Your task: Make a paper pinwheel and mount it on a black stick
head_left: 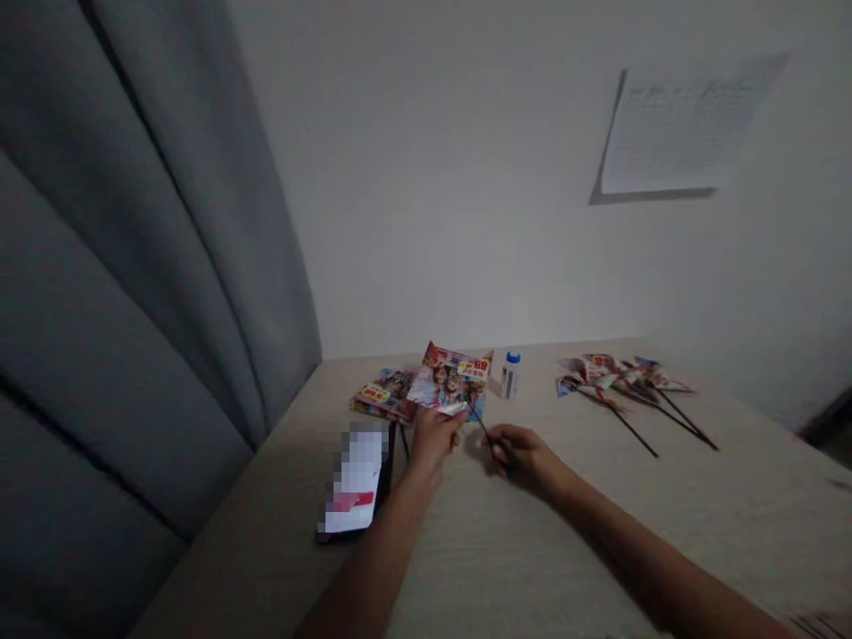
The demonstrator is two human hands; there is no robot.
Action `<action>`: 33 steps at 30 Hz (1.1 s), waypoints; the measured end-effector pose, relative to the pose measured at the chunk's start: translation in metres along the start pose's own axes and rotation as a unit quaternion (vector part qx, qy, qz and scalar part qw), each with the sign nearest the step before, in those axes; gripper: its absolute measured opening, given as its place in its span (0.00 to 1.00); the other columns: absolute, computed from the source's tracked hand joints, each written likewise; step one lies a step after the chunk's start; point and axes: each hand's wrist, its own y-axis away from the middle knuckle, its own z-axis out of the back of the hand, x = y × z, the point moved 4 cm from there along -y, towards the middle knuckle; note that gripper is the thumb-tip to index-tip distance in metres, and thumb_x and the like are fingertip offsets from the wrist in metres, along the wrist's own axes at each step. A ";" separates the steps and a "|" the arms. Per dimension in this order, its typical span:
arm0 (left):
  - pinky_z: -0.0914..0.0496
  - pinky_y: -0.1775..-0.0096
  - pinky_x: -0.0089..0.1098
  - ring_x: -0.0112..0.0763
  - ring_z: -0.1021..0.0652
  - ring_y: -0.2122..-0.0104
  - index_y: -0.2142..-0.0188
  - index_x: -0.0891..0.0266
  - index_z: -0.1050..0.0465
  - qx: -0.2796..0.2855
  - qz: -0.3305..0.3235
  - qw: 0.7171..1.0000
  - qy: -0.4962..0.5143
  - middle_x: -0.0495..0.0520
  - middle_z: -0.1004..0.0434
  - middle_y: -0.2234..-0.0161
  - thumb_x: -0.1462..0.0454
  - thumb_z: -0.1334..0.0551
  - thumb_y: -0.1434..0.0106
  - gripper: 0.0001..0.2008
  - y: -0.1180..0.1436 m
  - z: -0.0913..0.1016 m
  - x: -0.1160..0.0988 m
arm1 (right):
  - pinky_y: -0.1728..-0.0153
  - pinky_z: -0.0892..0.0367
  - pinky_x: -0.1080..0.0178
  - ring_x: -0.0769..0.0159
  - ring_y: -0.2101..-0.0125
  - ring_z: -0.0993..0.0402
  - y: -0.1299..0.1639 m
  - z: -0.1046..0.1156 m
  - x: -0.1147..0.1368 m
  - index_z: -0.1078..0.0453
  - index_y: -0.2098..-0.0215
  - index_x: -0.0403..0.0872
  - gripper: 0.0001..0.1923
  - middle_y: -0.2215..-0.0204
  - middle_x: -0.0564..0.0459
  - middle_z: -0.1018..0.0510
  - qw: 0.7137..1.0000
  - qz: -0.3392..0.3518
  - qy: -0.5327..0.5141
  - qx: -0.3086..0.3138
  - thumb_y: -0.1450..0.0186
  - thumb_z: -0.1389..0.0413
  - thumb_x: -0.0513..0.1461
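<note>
The fingers of the left hand [436, 439], at the centre of the frame, are closed on the lower edge of a glossy, multicoloured printed paper sheet [453, 377], which spreads out just above them in the picture. The fingers of the right hand [523, 451], a little to the right, are wrapped around a thin, dark, elongated implement [489, 437]; blur hides its exact kind. It slants up and left, its far end at the sheet's lower right edge, close to the left fingertips; whether it touches the paper is unclear.

Just left of the sheet lies a stack of similar colourful printed papers [382, 398]. A black-edged phone with a lit, pixelated screen [352, 484] lies below this stack, near the left forearm. A small white bottle with a blue cap [510, 377] stands just right of the sheet. Farther right, folded colourful paper pinwheels on thin black sticks [603, 379] lie together on the pale wood-grain table [466, 568]. A grey curtain [153, 222] fills the left side.
</note>
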 end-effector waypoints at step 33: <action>0.52 0.84 0.21 0.17 0.31 0.84 0.67 0.62 0.31 -0.041 0.063 0.996 0.045 0.45 0.25 0.75 0.56 0.25 0.53 0.21 -0.003 0.005 0.004 | 0.47 0.40 0.51 0.54 0.55 0.32 0.013 0.007 0.026 0.22 0.60 0.49 0.12 0.63 0.49 0.22 0.857 0.076 0.504 -0.077 0.38 0.41 0.46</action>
